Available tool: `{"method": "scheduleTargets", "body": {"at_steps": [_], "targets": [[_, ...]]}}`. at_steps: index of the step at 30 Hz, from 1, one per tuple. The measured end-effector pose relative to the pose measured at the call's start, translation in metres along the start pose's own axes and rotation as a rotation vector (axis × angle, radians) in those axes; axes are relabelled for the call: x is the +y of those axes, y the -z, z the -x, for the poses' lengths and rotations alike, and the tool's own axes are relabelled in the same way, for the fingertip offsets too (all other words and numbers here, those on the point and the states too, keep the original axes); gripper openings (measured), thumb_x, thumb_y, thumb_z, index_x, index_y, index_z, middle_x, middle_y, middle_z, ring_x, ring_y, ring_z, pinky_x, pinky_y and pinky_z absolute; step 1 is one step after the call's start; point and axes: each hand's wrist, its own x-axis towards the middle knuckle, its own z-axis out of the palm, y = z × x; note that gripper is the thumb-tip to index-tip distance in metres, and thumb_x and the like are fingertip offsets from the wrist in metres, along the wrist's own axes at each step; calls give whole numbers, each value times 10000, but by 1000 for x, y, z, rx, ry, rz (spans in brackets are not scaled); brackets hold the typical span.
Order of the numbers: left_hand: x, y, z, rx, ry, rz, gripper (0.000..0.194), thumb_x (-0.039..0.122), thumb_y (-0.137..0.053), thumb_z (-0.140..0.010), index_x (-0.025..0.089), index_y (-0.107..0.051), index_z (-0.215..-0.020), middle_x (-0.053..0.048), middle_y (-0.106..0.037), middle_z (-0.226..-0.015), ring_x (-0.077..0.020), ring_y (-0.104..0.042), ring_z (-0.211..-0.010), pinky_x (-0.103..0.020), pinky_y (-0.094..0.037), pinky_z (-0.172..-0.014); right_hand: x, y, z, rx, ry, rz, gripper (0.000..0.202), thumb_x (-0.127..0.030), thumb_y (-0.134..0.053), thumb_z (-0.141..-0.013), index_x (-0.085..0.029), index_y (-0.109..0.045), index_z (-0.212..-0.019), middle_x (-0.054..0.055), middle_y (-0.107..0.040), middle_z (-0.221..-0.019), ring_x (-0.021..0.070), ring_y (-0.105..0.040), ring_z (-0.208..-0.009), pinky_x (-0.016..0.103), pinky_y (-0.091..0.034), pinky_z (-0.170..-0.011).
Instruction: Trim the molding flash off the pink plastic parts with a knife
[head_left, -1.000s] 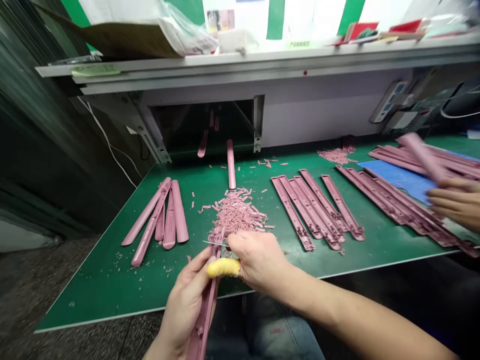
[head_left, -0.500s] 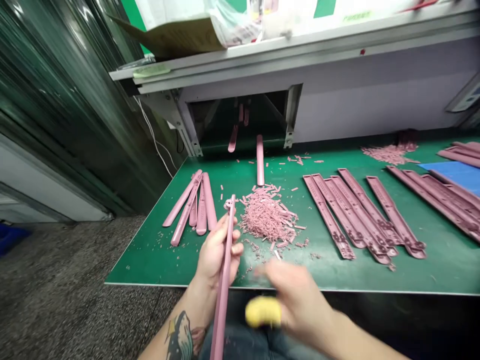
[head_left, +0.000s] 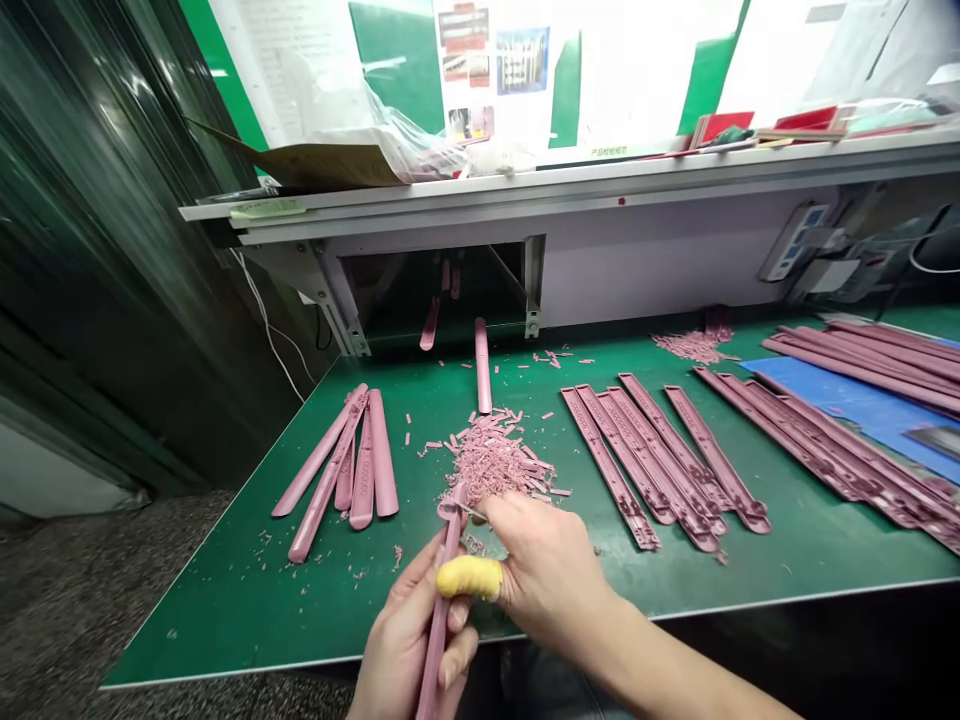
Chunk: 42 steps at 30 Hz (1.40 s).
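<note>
A long, narrow pink plastic part (head_left: 437, 640) slants up from the bottom edge, with my left hand (head_left: 409, 625) wrapped round its lower half. My right hand (head_left: 544, 555), its thumb in a yellow cover (head_left: 469, 577), grips a thin metal blade (head_left: 471, 511). The blade's tip meets the part's upper end, beside a small ring-shaped feature (head_left: 448, 508). The covered thumb rests against the part lower down. Just beyond lies a heap of pink shavings (head_left: 499, 460). The tool's handle is hidden in my right hand.
Several pink parts (head_left: 382, 455) lie at the left, more (head_left: 645, 455) at the right. One pink part (head_left: 482, 365) lies behind the heap. A blue sheet (head_left: 862, 400) bears parts at the far right. A shelf (head_left: 570, 185) spans the back above an opening.
My right hand has moved up and left, bringing the blade to the part's upper end. My left hand and the part sit lower in view. The view has tilted up and shifted right.
</note>
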Motion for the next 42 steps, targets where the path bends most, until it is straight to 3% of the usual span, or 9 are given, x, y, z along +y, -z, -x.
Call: {"method": "scheduleTargets", "body": {"at_steps": [5,10,15,19,25,29,36,39,42], "targets": [[8,4,-8,29,-73,-21,190,140,-534,-887,170,-606,-1060,2,-604,-723,-23,-466,-401,-86,-371,-310,-2,10,4,-170,162,-77,375,-461,-497,-916,-201,-581,-660,-7,-580,-607,127,-501,-535,268,-215,-499],[47,4,-19,-64,-78,-49,374,342,-369,-965,87,-627,-873,-22,-555,-588,-70,-505,-377,-161,-439,-327,0,25,24,-275,25,-566,267,-314,-412,-982,-261,-657,-1073,3,-649,-819,128,-583,-745,222,-399,-661],[72,-8,-7,-81,-602,-51,331,364,-367,-961,194,-593,-788,12,-584,-731,-46,-418,-382,-141,-329,-293,-6,2,64,-358,-8,-494,251,-308,-545,-894,-228,-674,-1094,43,-681,-847,178,-606,-758,280,-428,-687],[68,-21,18,-192,-919,-300,222,453,-536,-872,278,-619,-980,21,-594,-714,-98,-428,-384,-216,-337,-298,-17,-16,79,-464,1,-333,238,-242,-576,-832,-285,-697,-1032,24,-689,-832,195,-620,-743,285,-418,-651],[55,-36,48,-158,-841,-381,369,540,-725,-660,409,-663,-1000,54,-565,-569,-114,-449,-373,-243,-380,-333,-23,-18,67,-382,-44,-199,179,-287,-552,-865,-303,-698,-966,14,-652,-771,196,-593,-705,296,-398,-637],[59,-34,49,-242,-818,-417,312,519,-701,-710,451,-664,-1012,58,-529,-509,-107,-431,-350,-245,-346,-336,-19,-16,63,-325,-31,-188,154,-282,-566,-861,-284,-695,-944,17,-646,-789,203,-579,-713,313,-391,-654],[88,-25,33,-223,-872,-240,244,468,-466,-914,361,-596,-1090,61,-519,-606,-71,-342,-348,-233,-217,-279,-12,-12,67,-222,-209,-705,212,-358,-485,-940,-204,-632,-935,-2,-623,-747,141,-566,-662,231,-446,-605],[97,-20,18,-169,-852,-89,363,449,-308,-971,281,-604,-1096,51,-512,-652,-45,-340,-395,-188,-276,-315,-23,-20,69,-154,-7,-815,406,-461,-691,-783,-194,-594,-1073,50,-664,-924,168,-615,-781,252,-500,-695],[95,-4,3,0,-989,-217,303,324,-378,-970,288,-549,-1217,25,-613,-900,-80,-581,-712,-169,-492,-585,-29,-29,68,-90,158,-857,283,-442,-621,-848,-190,-612,-977,60,-701,-887,156,-644,-754,240,-502,-702]]}}
